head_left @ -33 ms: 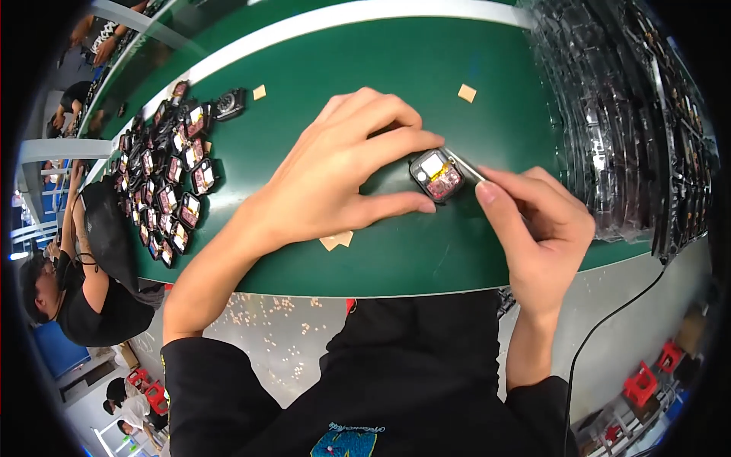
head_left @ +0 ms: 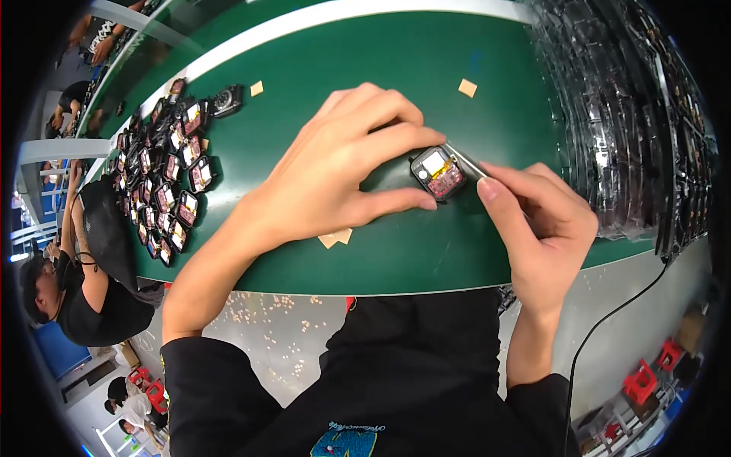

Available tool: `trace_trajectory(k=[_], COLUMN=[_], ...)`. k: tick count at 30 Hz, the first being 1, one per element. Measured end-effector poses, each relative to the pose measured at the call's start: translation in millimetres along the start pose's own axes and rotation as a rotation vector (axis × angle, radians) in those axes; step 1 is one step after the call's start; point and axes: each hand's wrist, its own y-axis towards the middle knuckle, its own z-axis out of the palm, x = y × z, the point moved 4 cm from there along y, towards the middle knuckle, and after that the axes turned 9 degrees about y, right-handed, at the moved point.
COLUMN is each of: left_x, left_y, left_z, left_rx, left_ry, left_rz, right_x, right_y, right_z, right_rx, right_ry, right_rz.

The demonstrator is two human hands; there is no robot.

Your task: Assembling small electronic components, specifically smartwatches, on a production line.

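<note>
A small black watch-like case (head_left: 438, 174) lies open-side up on the green table, showing a white block, a strip of yellow tape and a reddish circuit board. My left hand (head_left: 343, 167) steadies it, index finger at its top edge and thumb at its lower left side. In my right hand (head_left: 537, 225), thumb and fingers pinch slim metal tweezers (head_left: 466, 161). Their tips reach the case's upper right edge, close to my left index fingertip; whether they grip anything is too small to tell.
Many similar open cases (head_left: 164, 175) are heaped at the left, with a dark round-faced piece (head_left: 227, 100) beside them. Tan paper squares (head_left: 467, 87) lie about the green table (head_left: 365, 46). Stacked black plastic trays (head_left: 609, 137) stand at the right. A co-worker (head_left: 91, 266) sits at far left.
</note>
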Motion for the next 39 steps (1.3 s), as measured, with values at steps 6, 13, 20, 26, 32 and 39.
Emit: trace_trajectory(k=[6, 13, 20, 26, 32, 39], left_x=[-2.0, -2.2, 2.5, 5.2, 5.2, 7.8], left_y=[2.7, -3.5, -9.4, -8.2, -7.8, -9.4], left_z=[1.6, -5.9, -6.8, -5.2, -5.7, -5.8], left_rx=[-0.001, 0.166, 0.156, 0.161, 0.148, 0.105], left_ry=[-0.025, -0.164, -0.155, -0.153, -0.157, -0.16], left_rz=[0.008, -0.12, -0.066, -0.058, -0.057, -0.141], right_x=[-0.7, 7.0, 3.4, 3.6, 4.5, 4.6], right_y=[0.1, -3.2, -0.3, 1.4, 1.1, -1.5], right_z=[-2.9, -6.5, 1.3, 3.2, 2.9, 4.9], right_rx=[0.003, 0.049, 0.186, 0.186, 0.17, 0.123], right_ry=[0.006, -0.016, -0.205, -0.272, -0.278, -0.32], right_rz=[-0.034, 0.046, -0.072, -0.092, -0.088, -0.228])
